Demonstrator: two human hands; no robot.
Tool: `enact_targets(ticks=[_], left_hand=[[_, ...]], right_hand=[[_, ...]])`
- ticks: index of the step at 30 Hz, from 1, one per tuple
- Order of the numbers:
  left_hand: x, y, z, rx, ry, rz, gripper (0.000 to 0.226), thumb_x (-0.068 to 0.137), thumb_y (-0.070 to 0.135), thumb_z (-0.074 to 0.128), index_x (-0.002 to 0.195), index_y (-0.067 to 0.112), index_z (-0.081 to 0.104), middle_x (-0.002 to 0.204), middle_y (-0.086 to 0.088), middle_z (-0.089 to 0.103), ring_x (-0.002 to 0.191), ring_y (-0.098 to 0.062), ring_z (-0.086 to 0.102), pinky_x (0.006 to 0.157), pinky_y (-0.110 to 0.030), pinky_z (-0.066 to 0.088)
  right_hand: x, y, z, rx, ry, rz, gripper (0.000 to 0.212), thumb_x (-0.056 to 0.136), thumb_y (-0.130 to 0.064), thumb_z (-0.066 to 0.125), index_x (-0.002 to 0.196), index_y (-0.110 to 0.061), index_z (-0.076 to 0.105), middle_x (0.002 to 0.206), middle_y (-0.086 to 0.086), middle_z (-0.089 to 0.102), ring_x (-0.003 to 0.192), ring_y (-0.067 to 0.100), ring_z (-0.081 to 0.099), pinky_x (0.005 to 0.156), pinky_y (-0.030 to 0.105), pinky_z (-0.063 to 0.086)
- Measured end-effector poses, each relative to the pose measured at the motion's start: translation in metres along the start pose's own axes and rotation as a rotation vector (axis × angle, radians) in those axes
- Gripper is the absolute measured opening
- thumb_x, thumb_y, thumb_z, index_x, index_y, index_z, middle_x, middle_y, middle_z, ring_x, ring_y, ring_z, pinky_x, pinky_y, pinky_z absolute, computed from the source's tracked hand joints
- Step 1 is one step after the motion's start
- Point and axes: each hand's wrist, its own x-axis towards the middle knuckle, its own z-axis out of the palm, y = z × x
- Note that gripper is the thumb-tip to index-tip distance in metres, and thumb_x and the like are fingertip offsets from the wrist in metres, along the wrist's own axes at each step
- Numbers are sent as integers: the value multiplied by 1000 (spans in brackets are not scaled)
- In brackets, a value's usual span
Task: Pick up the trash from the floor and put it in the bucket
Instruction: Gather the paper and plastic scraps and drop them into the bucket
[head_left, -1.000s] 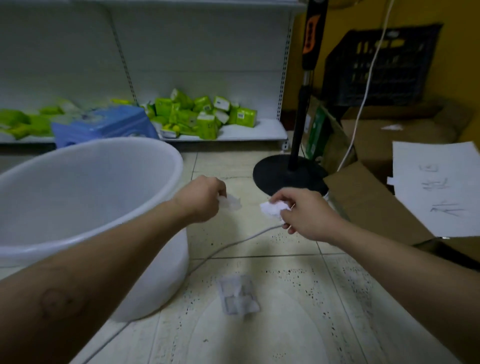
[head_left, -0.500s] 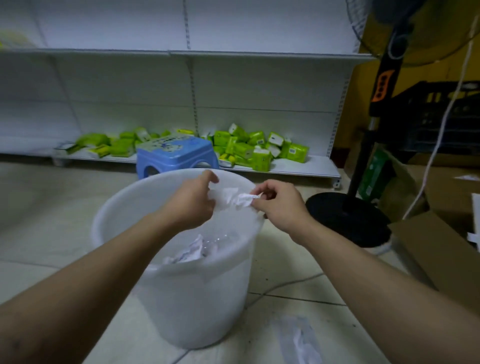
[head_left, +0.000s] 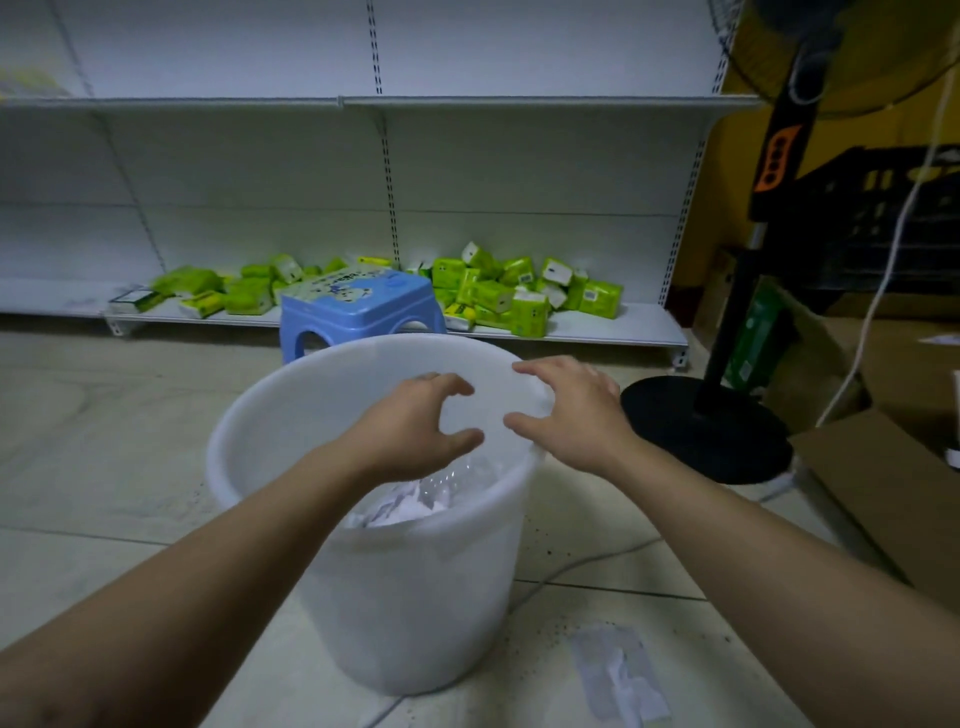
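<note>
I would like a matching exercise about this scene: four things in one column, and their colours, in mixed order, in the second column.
Things:
1. bucket
2. stool
3. fan base
4. packs

Colours:
A. green
B. black
C. white
D. blue

Pairs: 1-C, 2-D, 3-B, 4-A

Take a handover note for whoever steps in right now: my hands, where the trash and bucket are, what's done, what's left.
Left hand and right hand: both open, empty, above the mouth of the round white plastic bucket.
Done: crumpled white paper scraps lie inside the bucket.
Left: a flat clear plastic wrapper lies on the tiled floor right of the bucket's base. It goes in next.
</note>
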Motion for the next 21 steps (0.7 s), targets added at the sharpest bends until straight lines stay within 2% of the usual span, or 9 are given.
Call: enact_targets(ticks=[4, 8, 10, 13, 17, 21], left_hand=[[12, 51, 21, -45, 18, 132, 47, 82, 41, 65, 125, 25, 53, 129, 3, 57, 117, -14, 51, 93, -23, 36], [10, 95, 64, 143, -114, 336, 48, 87, 36, 59, 131, 22, 46, 132, -3, 51, 118, -22, 49, 92, -36, 44], [7, 111, 92, 211, -205, 366, 49, 87, 35, 59, 132, 20, 44, 130, -6, 51, 114, -24, 51, 89, -39, 48], [-5, 119, 136, 216, -361, 277, 49, 87, 36, 60, 129, 17, 46, 127, -7, 53, 110, -25, 54, 88, -41, 50], [-26, 102, 199, 206, -586, 131, 50, 88, 35, 59, 131, 15, 46, 132, -10, 51, 115, -29, 53, 92, -42, 49], [-45, 83, 256, 183, -742, -20, 50, 90, 34, 57, 133, 12, 45, 136, -11, 50, 119, -28, 51, 97, -39, 45]], right_hand=[[-12, 41, -35, -92, -21, 86, 64, 73, -49, 69, 132, -41, 46, 140, -6, 47, 131, 20, 39, 106, 42, 27], [-43, 91, -49, -191, -207, 177, 78, 70, -54, 71, 138, -40, 37, 146, -4, 41, 133, 24, 36, 106, 43, 30], [-65, 116, -44, -220, -331, 201, 83, 70, -54, 72, 141, -38, 33, 149, -3, 38, 134, 24, 36, 106, 43, 32], [-94, 149, -32, -174, -487, 230, 85, 69, -50, 76, 142, -34, 34, 148, 0, 39, 132, 22, 40, 103, 33, 36], [-122, 189, -2, -201, -670, 279, 84, 72, -46, 76, 142, -30, 34, 146, 4, 40, 130, 26, 43, 104, 37, 40], [-145, 211, 39, -256, -859, 230, 76, 80, -39, 70, 144, -25, 32, 146, 10, 39, 130, 28, 41, 99, 34, 38]])
